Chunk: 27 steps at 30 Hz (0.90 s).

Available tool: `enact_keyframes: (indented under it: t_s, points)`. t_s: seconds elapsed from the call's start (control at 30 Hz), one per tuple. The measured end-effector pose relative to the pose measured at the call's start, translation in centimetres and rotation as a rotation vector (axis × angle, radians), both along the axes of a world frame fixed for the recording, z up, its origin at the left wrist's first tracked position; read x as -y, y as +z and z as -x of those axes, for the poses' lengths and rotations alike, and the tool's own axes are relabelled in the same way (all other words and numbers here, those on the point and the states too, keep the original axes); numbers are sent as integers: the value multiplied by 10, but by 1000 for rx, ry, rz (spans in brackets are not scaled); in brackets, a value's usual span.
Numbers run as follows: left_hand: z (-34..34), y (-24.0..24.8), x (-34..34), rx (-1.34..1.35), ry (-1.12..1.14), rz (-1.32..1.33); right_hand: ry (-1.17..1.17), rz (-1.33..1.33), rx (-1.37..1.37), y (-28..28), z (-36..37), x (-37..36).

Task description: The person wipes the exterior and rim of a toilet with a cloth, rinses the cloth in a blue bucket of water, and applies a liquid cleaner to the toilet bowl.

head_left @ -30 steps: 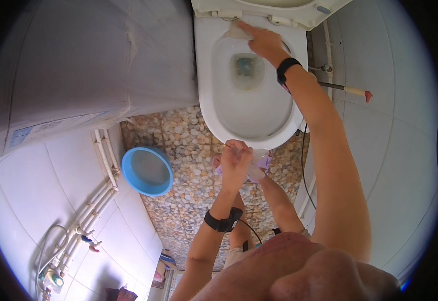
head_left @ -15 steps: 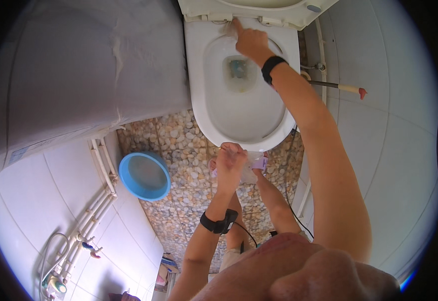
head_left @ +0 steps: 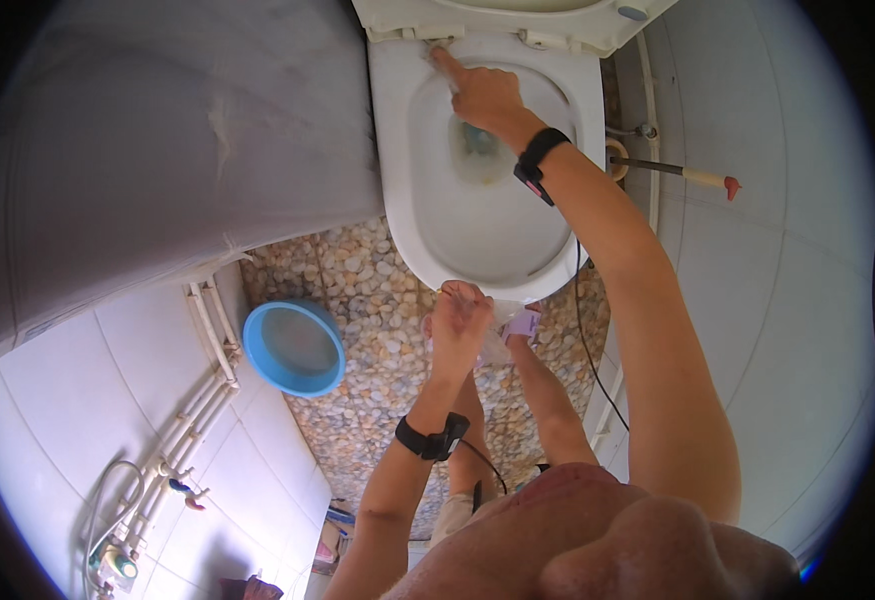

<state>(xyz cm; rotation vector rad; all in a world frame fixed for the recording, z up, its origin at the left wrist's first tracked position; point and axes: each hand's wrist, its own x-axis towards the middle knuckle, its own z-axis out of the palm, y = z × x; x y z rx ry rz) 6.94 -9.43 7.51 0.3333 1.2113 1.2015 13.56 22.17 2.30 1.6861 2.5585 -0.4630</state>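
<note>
The white toilet bowl is in front of me with its seat and lid raised. My right hand reaches over the bowl, index finger stretched to the left seat hinge at the back of the rim. Its other fingers are curled in, and a thin pale wipe, mostly hidden, seems pressed under the fingertip. My left hand is closed at the front of the bowl, gripping a clear plastic bag that hangs to its right. Both wrists wear black bands.
A blue basin stands on the pebble-patterned floor at left. A large grey covered appliance flanks the bowl's left side. To the right, a rod with a pale handle juts out near the tiled wall. White pipes run along the left wall.
My right hand has slid left along the back rim, its fingertip moving to the left hinge. My left hand stays at the front of the bowl with the bag.
</note>
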Motion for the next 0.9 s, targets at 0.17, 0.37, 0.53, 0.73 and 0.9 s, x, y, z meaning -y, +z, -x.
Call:
enact_keyframes:
  t_s: [0.17, 0.37, 0.53, 0.73, 0.9]
  points:
    - [5, -6, 6, -28, -22, 42, 0, -49, 107, -9, 13, -22]
    - [12, -16, 16, -35, 1, 66, 45, -65, 63, -8, -13, -20]
    - [5, -10, 10, 20, 10, 70, -53, -7, 37, -13, -12, -16]
    - [-3, -8, 8, 37, 39, 47, -136, -39, -13, -13, -30, -20]
    - [6, -9, 20, -4, 40, -21, -254, 53, 48, -19, -56, -26]
